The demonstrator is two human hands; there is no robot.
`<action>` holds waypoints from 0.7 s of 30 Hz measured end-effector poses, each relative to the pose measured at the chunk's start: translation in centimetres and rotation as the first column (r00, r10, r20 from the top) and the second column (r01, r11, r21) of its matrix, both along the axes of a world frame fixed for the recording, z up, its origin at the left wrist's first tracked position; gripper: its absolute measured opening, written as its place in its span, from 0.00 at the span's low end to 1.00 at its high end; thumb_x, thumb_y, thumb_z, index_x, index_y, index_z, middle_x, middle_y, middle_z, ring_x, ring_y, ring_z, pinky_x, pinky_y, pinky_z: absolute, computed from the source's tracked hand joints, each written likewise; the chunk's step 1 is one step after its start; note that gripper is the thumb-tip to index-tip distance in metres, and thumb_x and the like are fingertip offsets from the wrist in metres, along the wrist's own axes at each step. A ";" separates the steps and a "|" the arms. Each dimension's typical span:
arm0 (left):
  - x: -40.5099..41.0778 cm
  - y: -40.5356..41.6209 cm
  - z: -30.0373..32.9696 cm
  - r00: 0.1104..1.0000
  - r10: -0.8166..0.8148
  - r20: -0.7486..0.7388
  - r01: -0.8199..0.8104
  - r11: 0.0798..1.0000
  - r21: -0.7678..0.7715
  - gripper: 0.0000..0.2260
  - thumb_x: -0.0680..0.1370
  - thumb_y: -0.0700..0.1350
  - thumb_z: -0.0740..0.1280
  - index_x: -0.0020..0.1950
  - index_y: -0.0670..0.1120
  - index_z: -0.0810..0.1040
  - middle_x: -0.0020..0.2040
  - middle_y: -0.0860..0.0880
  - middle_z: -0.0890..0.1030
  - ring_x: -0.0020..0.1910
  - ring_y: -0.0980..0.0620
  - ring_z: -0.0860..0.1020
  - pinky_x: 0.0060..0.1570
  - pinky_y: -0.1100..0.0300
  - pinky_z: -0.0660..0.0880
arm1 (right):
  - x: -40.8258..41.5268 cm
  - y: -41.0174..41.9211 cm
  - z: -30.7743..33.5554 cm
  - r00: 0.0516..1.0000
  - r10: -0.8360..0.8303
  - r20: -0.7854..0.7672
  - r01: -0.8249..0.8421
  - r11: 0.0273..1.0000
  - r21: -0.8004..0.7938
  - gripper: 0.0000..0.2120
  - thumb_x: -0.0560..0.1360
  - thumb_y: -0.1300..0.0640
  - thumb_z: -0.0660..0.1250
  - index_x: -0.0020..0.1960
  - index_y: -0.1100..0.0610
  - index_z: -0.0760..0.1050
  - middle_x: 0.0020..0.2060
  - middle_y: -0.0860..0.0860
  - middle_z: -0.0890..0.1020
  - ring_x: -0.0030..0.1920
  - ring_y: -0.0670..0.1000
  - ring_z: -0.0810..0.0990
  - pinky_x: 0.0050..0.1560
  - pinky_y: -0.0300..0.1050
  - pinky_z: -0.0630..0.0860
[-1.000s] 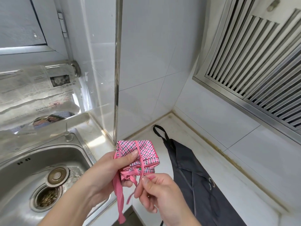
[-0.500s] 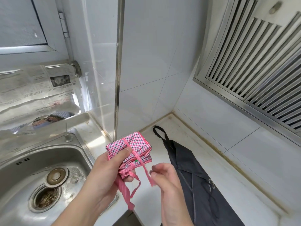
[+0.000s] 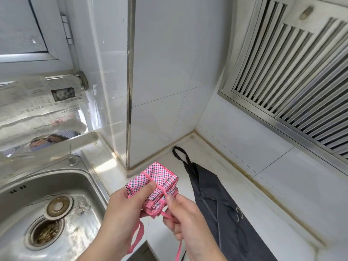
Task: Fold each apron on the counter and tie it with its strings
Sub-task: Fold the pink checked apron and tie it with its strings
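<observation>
Head view: the folded pink checked apron (image 3: 158,180) is held above the counter (image 3: 235,187) edge, just right of the sink (image 3: 56,204). The left hand (image 3: 124,208) grips the bundle, thumb pressing the wrapped strings (image 3: 160,189). The right hand (image 3: 185,217) pinches a string end. Tying appears under way; next, cinch the knot. The black apron (image 3: 216,196), right of the sink, lies unfolded.

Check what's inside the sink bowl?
The sink holds a round metal stopper lying beside the open drain strainer, which has brownish debris in it. The left hand covers the bowl's near right corner.
</observation>
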State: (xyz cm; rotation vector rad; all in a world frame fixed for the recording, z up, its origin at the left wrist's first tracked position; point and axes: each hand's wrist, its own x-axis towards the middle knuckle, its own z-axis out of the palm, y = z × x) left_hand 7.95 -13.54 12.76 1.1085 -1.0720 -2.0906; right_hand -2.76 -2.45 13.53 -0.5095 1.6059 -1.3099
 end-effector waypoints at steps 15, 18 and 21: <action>1.0 1.8 -11.1 0.793 -0.101 0.601 0.304 0.920 -0.247 0.17 0.75 0.47 0.78 0.60 0.53 0.75 0.54 0.53 0.80 0.47 0.57 0.82 0.45 0.58 0.78 | -4.9 1.0 -12.4 0.967 0.096 0.237 -0.124 0.986 0.109 0.23 0.84 0.61 0.63 0.31 0.50 0.75 0.27 0.49 0.59 0.25 0.46 0.54 0.25 0.38 0.49; -0.9 2.3 -14.5 0.715 -0.216 0.665 0.547 0.765 -0.340 0.12 0.80 0.44 0.70 0.59 0.59 0.78 0.56 0.61 0.80 0.52 0.65 0.80 0.52 0.61 0.79 | -6.0 0.6 -17.2 0.953 0.093 0.288 -0.157 0.966 0.207 0.22 0.84 0.63 0.62 0.32 0.50 0.74 0.26 0.48 0.60 0.24 0.46 0.55 0.25 0.39 0.50; -3.5 2.1 -18.2 0.608 -0.312 0.730 0.657 0.713 -0.243 0.11 0.82 0.43 0.64 0.55 0.58 0.83 0.49 0.61 0.85 0.46 0.63 0.82 0.51 0.60 0.80 | -7.3 1.0 -21.8 0.941 0.061 0.334 -0.172 0.933 0.315 0.23 0.84 0.63 0.61 0.32 0.50 0.73 0.26 0.48 0.61 0.25 0.46 0.55 0.25 0.39 0.51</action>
